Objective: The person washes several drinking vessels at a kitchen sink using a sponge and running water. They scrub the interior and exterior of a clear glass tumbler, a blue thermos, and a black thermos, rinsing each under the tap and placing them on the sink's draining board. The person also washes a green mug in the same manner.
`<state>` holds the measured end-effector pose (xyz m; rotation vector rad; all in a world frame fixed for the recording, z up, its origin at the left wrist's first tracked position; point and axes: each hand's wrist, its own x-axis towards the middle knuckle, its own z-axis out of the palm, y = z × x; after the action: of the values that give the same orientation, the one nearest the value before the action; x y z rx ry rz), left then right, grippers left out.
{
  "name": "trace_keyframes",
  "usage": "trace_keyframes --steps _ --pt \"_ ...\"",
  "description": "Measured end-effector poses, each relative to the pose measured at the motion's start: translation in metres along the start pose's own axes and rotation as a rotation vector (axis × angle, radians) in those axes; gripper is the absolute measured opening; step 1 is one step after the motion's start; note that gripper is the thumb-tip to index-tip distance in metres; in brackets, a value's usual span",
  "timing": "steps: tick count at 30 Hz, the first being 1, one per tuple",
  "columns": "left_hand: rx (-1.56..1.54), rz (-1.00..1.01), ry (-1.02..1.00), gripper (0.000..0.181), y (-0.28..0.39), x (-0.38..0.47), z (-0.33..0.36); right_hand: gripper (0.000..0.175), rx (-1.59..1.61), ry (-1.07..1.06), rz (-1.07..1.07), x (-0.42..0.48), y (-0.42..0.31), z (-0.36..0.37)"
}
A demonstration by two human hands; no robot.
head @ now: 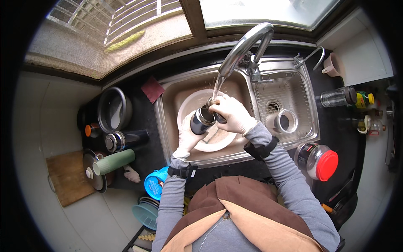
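Note:
Both hands wear white gloves. My left hand (188,134) grips a dark, metal-rimmed vacuum flask (203,119), tilted with its open mouth facing up and to the right. My right hand (234,114) holds a dark lid (219,118) close beside that mouth; its fingers partly hide the lid. Water (218,86) runs from the chrome faucet (234,56) onto the fingers of my right hand and the metal part there. Below both hands, a white basin (185,105) sits in the left bowl of the steel sink (170,91).
Right bowl: a wire rack (296,94) and a clear cup (286,121). Right counter: a red-lidded plastic jar (326,165), a glass jar (335,97). Left counter: a grey pot (127,110), another flask (126,140), a green cup (115,161), a maroon cloth (152,89). A blue tub (154,184) stands near my left forearm.

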<state>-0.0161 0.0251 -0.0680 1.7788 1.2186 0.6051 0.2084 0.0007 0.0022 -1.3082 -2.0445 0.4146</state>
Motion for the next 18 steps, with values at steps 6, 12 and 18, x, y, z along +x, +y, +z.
trace_keyframes --steps 6,12,18 --pt "-0.097 0.012 0.008 0.078 0.014 -0.003 0.007 0.046 -0.022 -0.026 -0.002 -0.004 -0.004 0.0" --pt "-0.17 0.025 -0.049 0.071 0.034 0.001 0.007 0.047 -0.023 -0.067 0.02 -0.008 -0.002 -0.007" --pt "-0.183 0.04 -0.045 0.072 0.019 -0.001 0.011 0.05 -0.005 -0.119 0.008 -0.007 0.002 -0.008"
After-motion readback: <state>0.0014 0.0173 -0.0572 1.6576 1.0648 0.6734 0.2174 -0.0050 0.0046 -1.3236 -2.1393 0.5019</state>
